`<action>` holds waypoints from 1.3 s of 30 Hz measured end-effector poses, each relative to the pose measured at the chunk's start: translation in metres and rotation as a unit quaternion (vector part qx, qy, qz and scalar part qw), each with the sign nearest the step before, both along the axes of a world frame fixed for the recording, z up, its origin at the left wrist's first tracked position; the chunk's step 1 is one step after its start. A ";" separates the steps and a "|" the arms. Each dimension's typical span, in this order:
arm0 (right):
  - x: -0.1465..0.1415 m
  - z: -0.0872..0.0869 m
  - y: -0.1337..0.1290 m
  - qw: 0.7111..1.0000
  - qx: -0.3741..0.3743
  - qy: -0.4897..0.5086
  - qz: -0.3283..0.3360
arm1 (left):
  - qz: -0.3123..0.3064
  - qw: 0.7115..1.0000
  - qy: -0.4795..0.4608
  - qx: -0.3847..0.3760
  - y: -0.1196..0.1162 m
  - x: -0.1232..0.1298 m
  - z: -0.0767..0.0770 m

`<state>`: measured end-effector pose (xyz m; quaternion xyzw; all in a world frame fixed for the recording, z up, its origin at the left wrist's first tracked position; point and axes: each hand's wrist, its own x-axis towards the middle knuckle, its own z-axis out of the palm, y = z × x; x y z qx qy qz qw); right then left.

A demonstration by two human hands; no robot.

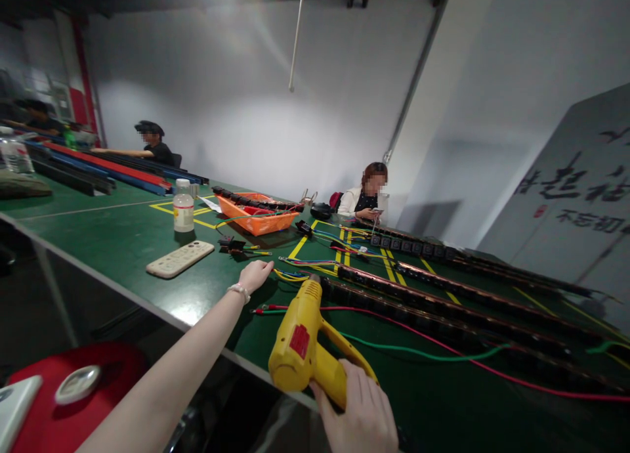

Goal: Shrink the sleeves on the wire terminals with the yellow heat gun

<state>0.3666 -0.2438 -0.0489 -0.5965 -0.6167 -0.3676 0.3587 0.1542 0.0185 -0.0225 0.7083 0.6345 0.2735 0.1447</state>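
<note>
Yellow heat gun [294,345], in my head view, is over the near edge of the green table [123,233], my right hand [361,410] wrapped round its handle [329,373]. My left hand [254,277] reaches the yellow wires [290,277]; whether it pinches them I cannot tell.

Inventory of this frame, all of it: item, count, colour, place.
Heat gun: 1, yellow, in the right hand
Long strips: several, dark and coppery, table's right half
Wire bunch: 1, mostly yellow, by the gun's nozzle
Loose wires: red and green, across the near strips
Basket: 1, orange, mid-table
Bottles: at least 2, clear, left of basket and far left
Phone: 1, cream, near table edge
Rails: several, red, blue, black, far left
Table: green, yellow-lined
Co-workers: 3, beyond table
Left hand: 1, bare, beside wire bunch, grip unclear
Right hand: 1, bare, around gun's handle
</note>
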 end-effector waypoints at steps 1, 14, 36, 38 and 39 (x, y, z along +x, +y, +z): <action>0.001 -0.001 0.001 1.000 0.001 -0.001 0.000 | 0.001 1.000 -0.002 0.000 0.000 0.000 0.000; -0.013 -0.013 0.003 0.998 -0.019 0.018 0.061 | -0.011 0.996 -0.071 0.047 0.003 0.001 -0.003; -0.062 0.006 0.019 0.992 -0.032 0.023 0.117 | -0.055 0.988 -0.143 -0.020 -0.001 -0.007 0.010; -0.062 0.006 0.019 0.993 -0.033 0.022 0.115 | -0.072 0.986 -0.148 -0.026 -0.001 -0.008 0.010; -0.062 0.006 0.019 0.992 -0.035 0.022 0.115 | -0.079 0.985 -0.151 -0.028 -0.002 -0.009 0.011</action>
